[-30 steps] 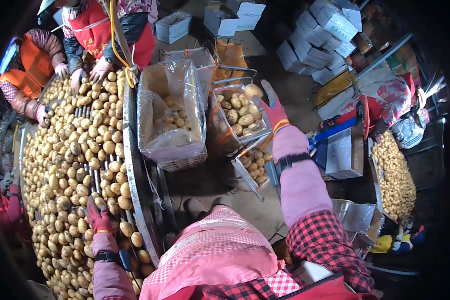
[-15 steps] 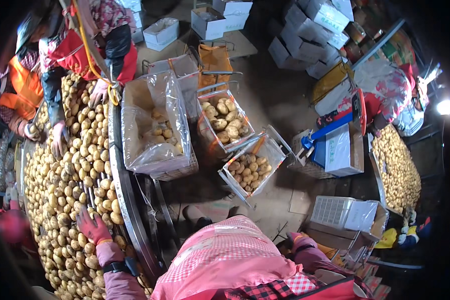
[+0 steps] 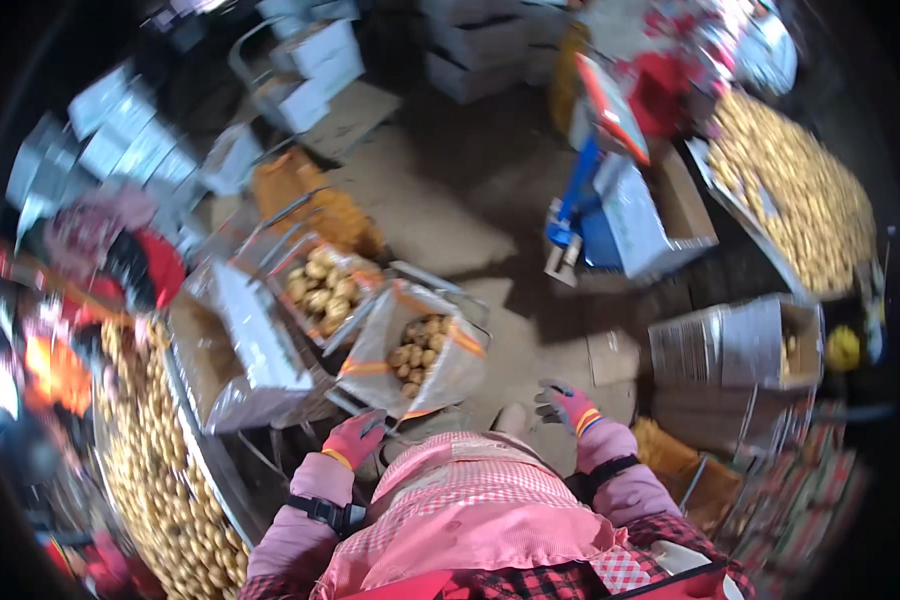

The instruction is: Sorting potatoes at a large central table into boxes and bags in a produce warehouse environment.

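Observation:
My left hand, in a pink glove with grey fingertips, is at the near side of an open potato bag on a metal frame. Its fingers look stretched out; blur hides whether they touch the frame. My right hand, gloved alike, hangs open over the floor with its fingers apart and nothing in them. Brown potatoes lie in the bag. Just behind it, a second open bag holds larger, paler potatoes.
A sorting table heaped with potatoes runs along the left, with a plastic-lined carton beside it. At the right are an open white carton, another carton and a second potato heap. People stand at both tables.
My view has swung to the right. My left hand has left the potatoes on the sorting table and is now beside the bag. The right hand has come forward, fingers spread.

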The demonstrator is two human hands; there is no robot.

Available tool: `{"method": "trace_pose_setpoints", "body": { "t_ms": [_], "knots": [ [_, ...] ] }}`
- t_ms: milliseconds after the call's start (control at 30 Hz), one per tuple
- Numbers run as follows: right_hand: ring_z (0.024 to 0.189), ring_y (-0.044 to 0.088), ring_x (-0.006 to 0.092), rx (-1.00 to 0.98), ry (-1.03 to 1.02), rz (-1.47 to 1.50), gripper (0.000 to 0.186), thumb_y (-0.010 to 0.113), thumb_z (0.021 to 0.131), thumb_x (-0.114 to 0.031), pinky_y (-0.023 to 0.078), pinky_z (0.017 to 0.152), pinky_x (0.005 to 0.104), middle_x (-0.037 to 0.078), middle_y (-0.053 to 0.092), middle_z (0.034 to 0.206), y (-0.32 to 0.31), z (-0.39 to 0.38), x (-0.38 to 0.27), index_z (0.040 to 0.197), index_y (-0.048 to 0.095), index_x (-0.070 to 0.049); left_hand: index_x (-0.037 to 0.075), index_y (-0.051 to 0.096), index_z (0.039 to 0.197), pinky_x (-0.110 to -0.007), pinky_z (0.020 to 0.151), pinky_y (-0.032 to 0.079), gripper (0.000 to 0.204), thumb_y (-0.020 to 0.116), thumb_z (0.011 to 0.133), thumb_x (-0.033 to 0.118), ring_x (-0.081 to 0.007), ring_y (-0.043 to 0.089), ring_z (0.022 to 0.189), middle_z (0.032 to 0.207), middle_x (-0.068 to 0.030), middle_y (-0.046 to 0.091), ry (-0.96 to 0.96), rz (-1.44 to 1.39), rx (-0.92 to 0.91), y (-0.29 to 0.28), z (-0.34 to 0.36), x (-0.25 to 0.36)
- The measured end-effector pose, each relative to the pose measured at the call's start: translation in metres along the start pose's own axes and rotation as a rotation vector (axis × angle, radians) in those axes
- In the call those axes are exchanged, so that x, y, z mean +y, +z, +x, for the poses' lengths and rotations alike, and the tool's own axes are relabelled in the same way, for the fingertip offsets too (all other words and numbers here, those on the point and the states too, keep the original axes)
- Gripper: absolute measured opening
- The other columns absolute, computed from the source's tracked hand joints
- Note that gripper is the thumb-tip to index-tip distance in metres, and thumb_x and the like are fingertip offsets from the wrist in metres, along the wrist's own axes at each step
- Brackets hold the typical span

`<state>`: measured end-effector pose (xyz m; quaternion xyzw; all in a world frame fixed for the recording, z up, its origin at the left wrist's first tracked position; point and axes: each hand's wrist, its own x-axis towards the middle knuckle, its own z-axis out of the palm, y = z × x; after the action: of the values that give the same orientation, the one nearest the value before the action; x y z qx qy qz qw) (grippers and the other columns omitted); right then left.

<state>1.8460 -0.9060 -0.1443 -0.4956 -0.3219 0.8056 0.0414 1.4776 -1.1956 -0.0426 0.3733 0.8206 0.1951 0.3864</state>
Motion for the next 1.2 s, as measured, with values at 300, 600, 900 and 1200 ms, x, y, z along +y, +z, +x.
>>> {"method": "trace_pose_setpoints", "body": {
  "t_ms": [300, 600, 900, 1200],
  "knots": [
    [0.071, 0.068, 0.0305, 1.433, 0.187, -0.393, 0.055, 0.058, 0.08, -0.01, 0.056, 0.063, 0.0421, 0.018, 0.066, 0.096, -0.306, -0.133, 0.25, 0.134, 0.047, -0.009, 0.014, 0.06, 0.128, -0.038, 0.097, 0.047, 0.048, 0.061, 0.088, 0.041, -0.0296, 0.061, 0.113, 0.12, -0.0174, 0.064, 0.139, 0.001, -0.407, 0.091, 0.16, 0.138],
    [0.103, 0.063, 0.0237, 0.961, 0.031, -0.167, 0.037, 0.054, 0.094, -0.036, 0.048, 0.087, 0.034, 0.01, 0.068, 0.107, -0.232, -0.165, 0.228, 0.109, 0.066, -0.005, 0.017, 0.063, 0.126, -0.032, 0.087, 0.05, 0.045, 0.061, 0.086, 0.038, -0.0195, 0.065, 0.097, 0.112, -0.0114, 0.068, 0.383, 0.199, -0.61, 0.189, 0.272, 0.302],
    [0.112, 0.058, 0.0282, 1.018, 0.213, -0.25, 0.034, 0.046, 0.098, -0.024, 0.046, 0.096, 0.0372, 0.013, 0.061, 0.123, -0.249, -0.165, 0.196, 0.13, 0.054, -0.015, 0.016, 0.062, 0.127, -0.03, 0.089, 0.049, 0.047, 0.065, 0.085, 0.038, -0.0177, 0.066, 0.101, 0.111, -0.0097, 0.07, 0.609, 0.202, -0.78, 0.222, 0.34, 0.463],
    [0.12, 0.054, 0.0333, 1.074, -0.026, -0.305, 0.048, 0.047, 0.095, -0.043, 0.041, 0.103, 0.0393, 0.014, 0.058, 0.131, -0.285, -0.149, 0.12, 0.129, 0.057, -0.011, 0.017, 0.062, 0.127, -0.032, 0.091, 0.049, 0.05, 0.065, 0.084, 0.041, -0.0213, 0.065, 0.102, 0.112, -0.0121, 0.069, 0.566, 0.396, -0.836, 0.276, 0.444, 0.48]
  ]
}}
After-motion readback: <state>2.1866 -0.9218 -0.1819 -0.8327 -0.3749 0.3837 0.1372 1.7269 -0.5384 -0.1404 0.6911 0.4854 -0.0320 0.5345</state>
